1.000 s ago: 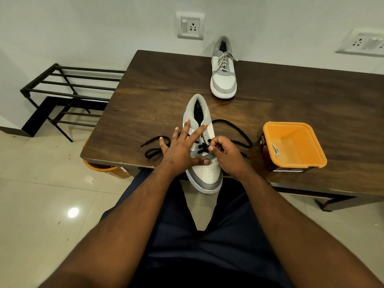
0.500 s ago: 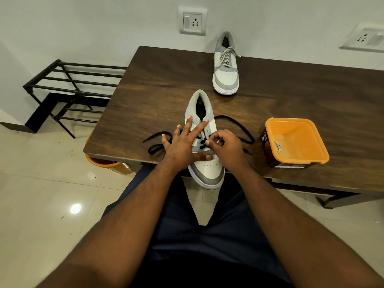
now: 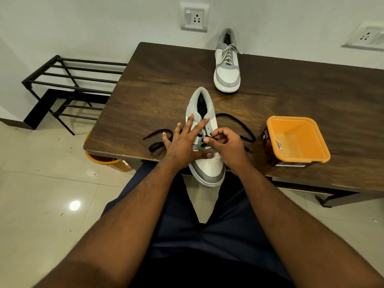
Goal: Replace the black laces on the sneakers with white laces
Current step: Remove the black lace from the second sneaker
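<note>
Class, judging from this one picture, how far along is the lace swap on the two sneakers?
Done: the far sneaker already wears white laces. In hand: the left hand steadies the near sneaker while the right hand pinches its black lace, partly pulled loose. Left: removing that lace fully, then threading a white one, possibly the one in the orange tub.

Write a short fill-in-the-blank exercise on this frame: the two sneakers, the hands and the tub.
1. The right hand pinches the ____ lace of the near sneaker.
2. The left hand rests with fingers spread on the near ____.
3. The far sneaker is laced in ____.
4. The open tub has an ____ rim.

Missing words: black; sneaker; white; orange
</note>
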Demonstrator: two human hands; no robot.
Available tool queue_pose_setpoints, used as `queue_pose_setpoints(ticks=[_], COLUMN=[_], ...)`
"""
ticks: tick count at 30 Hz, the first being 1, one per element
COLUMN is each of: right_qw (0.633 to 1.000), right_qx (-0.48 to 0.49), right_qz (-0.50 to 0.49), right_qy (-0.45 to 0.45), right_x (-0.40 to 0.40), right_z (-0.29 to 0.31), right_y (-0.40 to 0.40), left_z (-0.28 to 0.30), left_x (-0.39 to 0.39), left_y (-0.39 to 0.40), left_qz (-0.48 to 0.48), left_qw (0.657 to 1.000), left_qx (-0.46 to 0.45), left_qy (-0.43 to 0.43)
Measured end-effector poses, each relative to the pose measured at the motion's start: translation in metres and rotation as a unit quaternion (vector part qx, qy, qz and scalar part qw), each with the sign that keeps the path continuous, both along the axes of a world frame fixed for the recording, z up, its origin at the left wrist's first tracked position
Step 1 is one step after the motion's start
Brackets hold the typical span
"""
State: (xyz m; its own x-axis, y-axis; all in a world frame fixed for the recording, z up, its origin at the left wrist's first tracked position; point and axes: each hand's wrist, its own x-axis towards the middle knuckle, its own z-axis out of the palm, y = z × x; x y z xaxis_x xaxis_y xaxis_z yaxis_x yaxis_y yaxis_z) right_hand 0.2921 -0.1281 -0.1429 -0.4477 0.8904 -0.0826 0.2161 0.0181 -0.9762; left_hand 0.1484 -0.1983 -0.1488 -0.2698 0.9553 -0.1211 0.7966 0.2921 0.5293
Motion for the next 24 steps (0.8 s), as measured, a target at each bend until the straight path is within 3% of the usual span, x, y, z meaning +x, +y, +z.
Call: queue_pose_setpoints(ticks=[2, 4, 6, 7, 10, 13, 15, 18, 20, 21, 22, 24], right_qw=[0.992, 0.995, 0.992, 0.973, 0.925, 0.935, 0.965, 0.999, 0.982, 0.976, 0.98, 0.996], right_qx=[0.09, 0.064, -0.098, -0.175, -0.271, -0.239, -0.179, 0.011, 0.146, 0.169, 0.158, 0.017], right_qz=[0.007, -0.01, -0.061, -0.086, -0.135, -0.139, -0.11, -0.017, 0.013, 0.011, -0.003, -0.091], right_qy=[-0.083, -0.077, 0.052, 0.126, 0.23, 0.221, 0.154, -0.025, -0.121, -0.135, -0.121, 0.013], right_x=[-0.004, -0.005, -0.002, 0.0, 0.001, 0.001, 0.003, 0.001, -0.003, -0.003, -0.003, -0.001], right_z=[0.002, 0.002, 0.002, 0.002, 0.0, 0.004, 0.007, 0.007, 0.006, 0.006, 0.006, 0.008], right_y=[0.002, 0.001, -0.003, -0.006, -0.01, -0.008, -0.004, 0.002, 0.003, 0.004, 0.003, 0.001], left_z=[0.0, -0.001, -0.002, -0.002, -0.002, -0.004, -0.005, -0.005, -0.005, -0.006, -0.006, -0.005], left_x=[0.0, 0.0, 0.0, 0.001, 0.001, 0.002, 0.003, 0.003, 0.003, 0.003, 0.003, 0.004], left_y=[-0.001, -0.002, -0.003, -0.004, -0.004, -0.006, -0.006, -0.006, -0.007, -0.007, -0.007, -0.007], left_qz=[0.001, 0.004, 0.007, 0.008, 0.011, 0.019, 0.019, 0.022, 0.024, 0.023, 0.023, 0.022], left_qw=[1.0, 1.0, 1.0, 1.0, 1.0, 0.999, 0.999, 0.999, 0.999, 0.999, 0.999, 0.999], left_qx=[0.0, 0.005, 0.011, 0.013, 0.017, 0.02, 0.02, 0.022, 0.022, 0.024, 0.024, 0.023], left_qy=[-0.003, -0.006, -0.012, -0.016, -0.024, -0.028, -0.03, -0.028, -0.027, -0.027, -0.026, -0.031])
